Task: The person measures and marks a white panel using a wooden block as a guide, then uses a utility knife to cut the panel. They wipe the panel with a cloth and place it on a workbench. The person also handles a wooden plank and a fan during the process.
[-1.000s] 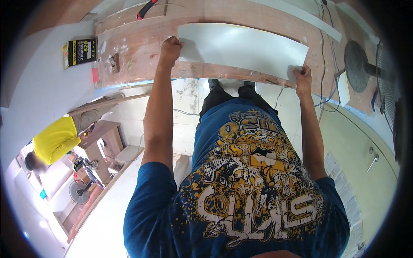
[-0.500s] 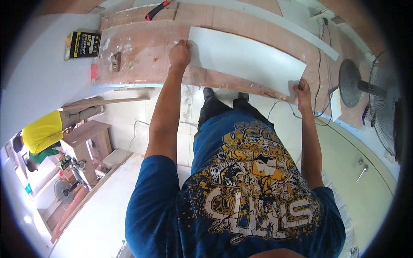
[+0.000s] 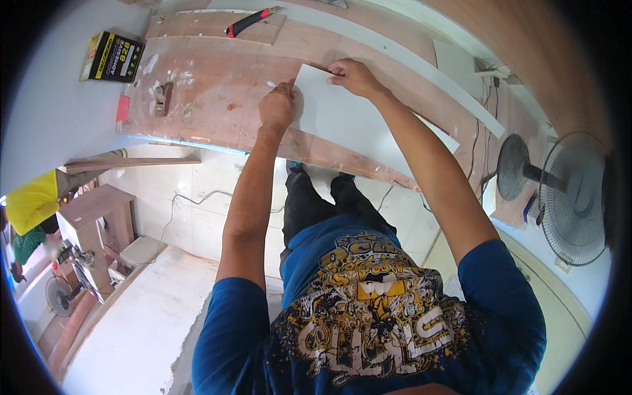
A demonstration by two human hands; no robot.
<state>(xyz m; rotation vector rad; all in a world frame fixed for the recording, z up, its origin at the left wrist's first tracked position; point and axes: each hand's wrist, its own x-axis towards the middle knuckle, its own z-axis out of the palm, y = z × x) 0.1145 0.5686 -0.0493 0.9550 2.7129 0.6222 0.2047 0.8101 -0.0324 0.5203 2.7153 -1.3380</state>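
Observation:
A white rectangular sheet (image 3: 359, 125), laminate-like, lies on the wooden workbench (image 3: 210, 85), slightly askew. My left hand (image 3: 278, 105) is closed at the sheet's left end, its fingers pressed to that edge. At the far edge, close to the left corner, my right hand (image 3: 355, 78) pinches the sheet. A thin strip of brown wood shows along the far edge, under or behind the sheet. My right forearm crosses over the sheet and hides part of its right half.
A red-and-black utility knife (image 3: 252, 22) lies at the back. Left are a small hand plane (image 3: 163, 99) and a yellow-black adhesive can (image 3: 113, 58). A long white strip (image 3: 421, 62) runs behind the sheet. Fans (image 3: 574, 197) and cables stand right. A person in yellow (image 3: 31, 204) is far left.
My right hand has left the sheet's right end and moved to the far edge near the left corner. My left hand remains at the left end. The whole view has shifted slightly.

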